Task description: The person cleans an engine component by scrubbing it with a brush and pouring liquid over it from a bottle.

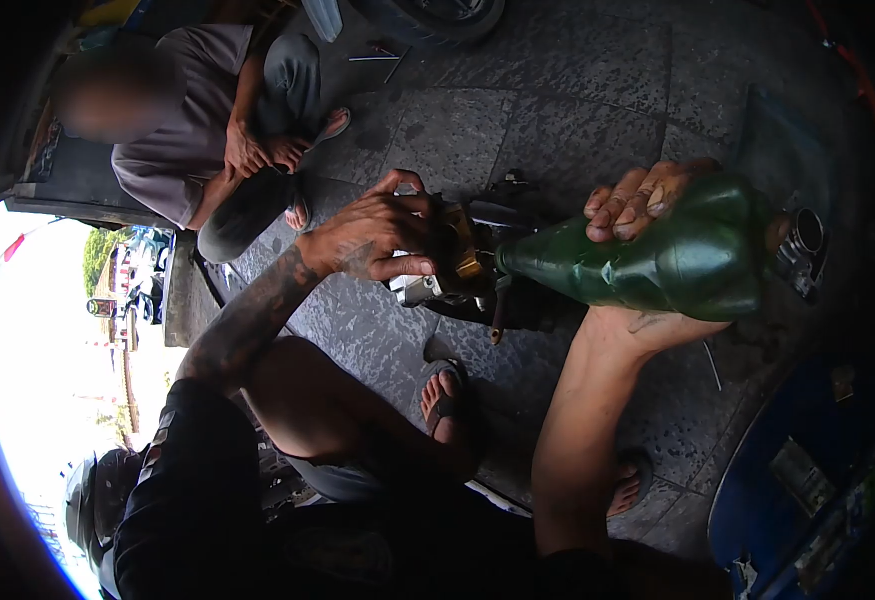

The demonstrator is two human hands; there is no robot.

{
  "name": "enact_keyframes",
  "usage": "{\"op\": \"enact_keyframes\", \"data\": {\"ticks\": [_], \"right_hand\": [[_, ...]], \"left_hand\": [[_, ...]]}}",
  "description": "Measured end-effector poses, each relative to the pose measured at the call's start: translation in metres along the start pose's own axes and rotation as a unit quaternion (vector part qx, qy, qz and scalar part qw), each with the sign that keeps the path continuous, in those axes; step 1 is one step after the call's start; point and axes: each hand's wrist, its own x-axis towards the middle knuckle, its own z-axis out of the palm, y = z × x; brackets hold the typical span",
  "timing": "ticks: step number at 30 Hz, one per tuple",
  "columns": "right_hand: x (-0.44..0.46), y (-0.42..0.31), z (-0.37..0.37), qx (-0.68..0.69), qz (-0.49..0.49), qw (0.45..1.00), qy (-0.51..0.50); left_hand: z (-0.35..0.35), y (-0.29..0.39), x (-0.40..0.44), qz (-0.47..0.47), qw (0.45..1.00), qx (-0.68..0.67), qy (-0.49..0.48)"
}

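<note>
My right hand (pixel 648 200) is wrapped around a green plastic bottle (pixel 688 250), its fingers over the far side and its forearm passing beneath. The bottle lies sideways in the view, its narrow neck toward the left. Close to the bottle's mouth is a metal engine part (pixel 418 290), silvery with a gold-brown inner face. My left hand (pixel 383 230) grips this part from the left, thumb and fingers bent round it. Its far side is dark and partly hidden by the hand. I cannot tell whether liquid is leaving the bottle.
Another person (pixel 188 130) sits at upper left, hands together. A tyre (pixel 438 18) and thin tools (pixel 390 62) lie on the grey tiled floor (pixel 568 130). On the right are a shiny metal part (pixel 806 235), a thin rod (pixel 712 365) and a blue object (pixel 798 480).
</note>
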Motion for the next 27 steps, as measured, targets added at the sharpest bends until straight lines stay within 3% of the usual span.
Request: {"op": "enact_keyframes", "data": {"ticks": [5,7,11,12,15,20,21,22,27], "right_hand": [[-0.001,-0.001,0.001,-0.12,0.02,0.988,0.092],[0.0,0.001,0.004,-0.121,0.015,0.986,0.116],[0.004,0.002,0.003,-0.136,0.01,0.977,0.163],[0.008,0.001,-0.005,-0.108,0.014,0.988,0.111],[0.011,0.006,-0.014,-0.114,0.009,0.989,0.094],[0.017,0.012,-0.024,-0.012,-0.008,1.0,0.004],[0.012,0.019,-0.014,0.008,-0.026,0.999,0.034],[0.012,0.025,-0.014,0.192,-0.008,0.965,0.178],[0.019,0.022,0.007,0.096,0.013,0.965,0.242]], "left_hand": [[0.0,-0.002,0.001,-0.004,1.0,0.0,-0.021],[0.004,-0.002,0.0,-0.004,1.0,-0.025,0.018],[0.0,0.001,0.0,0.01,1.0,0.01,0.001],[-0.001,0.002,0.0,0.007,1.0,0.014,0.002],[-0.004,0.004,-0.002,0.008,1.0,0.019,-0.005],[-0.004,0.005,-0.003,0.009,1.0,0.011,-0.014],[-0.004,0.006,-0.003,0.016,1.0,0.008,-0.021],[-0.004,0.006,-0.003,0.01,0.999,0.011,-0.03],[-0.002,0.008,-0.005,-0.003,0.999,-0.002,-0.032]]}}
